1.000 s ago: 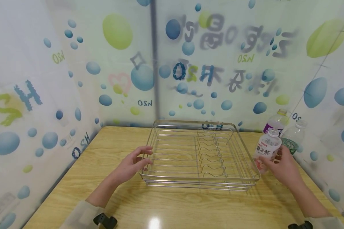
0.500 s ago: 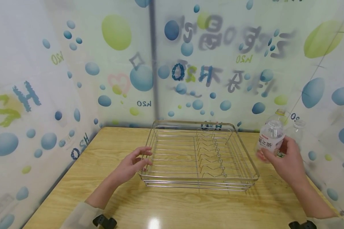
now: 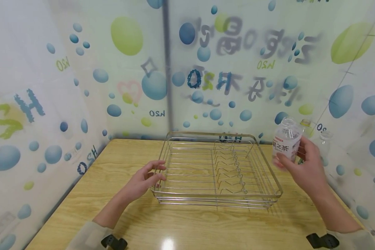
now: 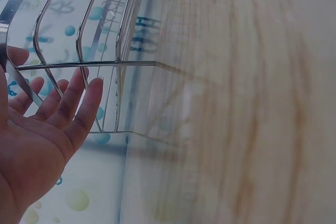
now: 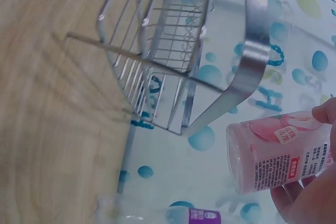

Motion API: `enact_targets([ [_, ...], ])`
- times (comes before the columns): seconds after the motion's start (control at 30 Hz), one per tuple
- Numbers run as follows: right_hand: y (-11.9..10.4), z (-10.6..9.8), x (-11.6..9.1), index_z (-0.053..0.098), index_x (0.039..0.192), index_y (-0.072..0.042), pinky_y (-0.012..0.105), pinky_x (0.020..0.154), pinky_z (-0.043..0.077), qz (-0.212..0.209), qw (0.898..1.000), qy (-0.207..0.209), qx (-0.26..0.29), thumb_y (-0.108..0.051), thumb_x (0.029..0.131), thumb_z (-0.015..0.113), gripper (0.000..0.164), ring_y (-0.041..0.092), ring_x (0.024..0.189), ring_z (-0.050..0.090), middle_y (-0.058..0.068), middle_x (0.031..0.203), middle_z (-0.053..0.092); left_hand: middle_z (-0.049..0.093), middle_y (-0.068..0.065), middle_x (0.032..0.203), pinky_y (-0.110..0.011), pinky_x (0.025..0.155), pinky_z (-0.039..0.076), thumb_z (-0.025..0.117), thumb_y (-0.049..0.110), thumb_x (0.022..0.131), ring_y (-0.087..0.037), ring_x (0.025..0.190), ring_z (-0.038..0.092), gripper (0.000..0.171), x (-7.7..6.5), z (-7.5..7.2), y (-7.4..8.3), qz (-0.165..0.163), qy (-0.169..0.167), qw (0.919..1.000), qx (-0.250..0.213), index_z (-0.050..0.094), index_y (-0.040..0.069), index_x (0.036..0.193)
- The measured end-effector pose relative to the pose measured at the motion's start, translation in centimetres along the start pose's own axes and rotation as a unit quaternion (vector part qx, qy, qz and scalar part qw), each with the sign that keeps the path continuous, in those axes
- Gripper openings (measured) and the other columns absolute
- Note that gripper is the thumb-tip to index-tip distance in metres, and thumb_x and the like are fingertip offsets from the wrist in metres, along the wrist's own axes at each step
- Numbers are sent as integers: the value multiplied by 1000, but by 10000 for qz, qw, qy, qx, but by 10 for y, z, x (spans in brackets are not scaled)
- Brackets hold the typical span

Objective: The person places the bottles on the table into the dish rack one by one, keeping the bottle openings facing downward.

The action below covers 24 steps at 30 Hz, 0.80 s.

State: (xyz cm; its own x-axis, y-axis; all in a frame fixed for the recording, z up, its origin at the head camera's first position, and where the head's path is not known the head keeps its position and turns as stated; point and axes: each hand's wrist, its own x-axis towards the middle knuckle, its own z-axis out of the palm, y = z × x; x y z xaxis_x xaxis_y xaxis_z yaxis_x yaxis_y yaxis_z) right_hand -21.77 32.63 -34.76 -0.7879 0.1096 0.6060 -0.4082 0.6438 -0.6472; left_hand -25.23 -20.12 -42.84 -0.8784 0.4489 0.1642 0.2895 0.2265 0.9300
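Note:
In the head view my right hand (image 3: 307, 170) grips a clear plastic bottle (image 3: 285, 146) with a white and pink label. The bottle is upright, lifted off the table beside the rack's right end. Its pink base (image 5: 239, 156) points toward the wire dish rack (image 5: 184, 72) in the right wrist view, and no cap shows on its neck in the head view. My left hand (image 3: 143, 178) is at the left side of the dish rack (image 3: 190, 163), its loosely bent fingers (image 4: 92, 100) against the wires and rim. The rack stands on the table, with nothing seen in it.
Behind my right hand stand a yellow-capped bottle (image 3: 305, 126) and a clear bottle (image 3: 326, 142), both partly hidden. A purple label (image 5: 205, 216) shows low in the right wrist view. Patterned curtains (image 3: 137, 69) enclose the wooden table (image 3: 193, 225) at the back and sides.
My right hand has raised the bottle off the table, up and then left toward the rack, away from the other bottles. The left hand and the rack have stayed put.

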Motion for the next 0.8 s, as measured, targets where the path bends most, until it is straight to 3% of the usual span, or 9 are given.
enact_targets([
  [0.1,-8,5,2,51,158,-8,3,91,42,38,10000,-48,19,-12,98,83,69,-2,110,57,-19,133,53,47,-33,156,-34,90,65,57,23,116,-47,128,66,50,0,0,0,-3,-11,10000,-1,44,11,163],
  [0.4,-34,28,9,40,165,-11,15,93,41,44,9997,-220,84,-15,99,82,79,5,116,51,10,148,51,46,-34,155,-35,91,65,56,21,116,-47,127,66,50,0,0,-2,27,-58,9999,-81,43,10,163],
  [0.6,-51,40,18,34,165,-9,22,91,46,218,9980,-470,350,-18,101,81,80,15,119,49,15,147,53,46,-34,156,-35,91,65,56,21,116,-46,126,67,51,1,0,-4,41,-54,9999,-133,42,10,164],
  [0.8,-61,56,26,36,164,-8,15,85,52,264,9944,-767,677,-18,101,80,77,21,120,51,17,145,55,46,-34,157,-35,93,64,56,21,116,-44,127,67,52,1,1,-2,7,-67,9998,-188,41,10,165],
])
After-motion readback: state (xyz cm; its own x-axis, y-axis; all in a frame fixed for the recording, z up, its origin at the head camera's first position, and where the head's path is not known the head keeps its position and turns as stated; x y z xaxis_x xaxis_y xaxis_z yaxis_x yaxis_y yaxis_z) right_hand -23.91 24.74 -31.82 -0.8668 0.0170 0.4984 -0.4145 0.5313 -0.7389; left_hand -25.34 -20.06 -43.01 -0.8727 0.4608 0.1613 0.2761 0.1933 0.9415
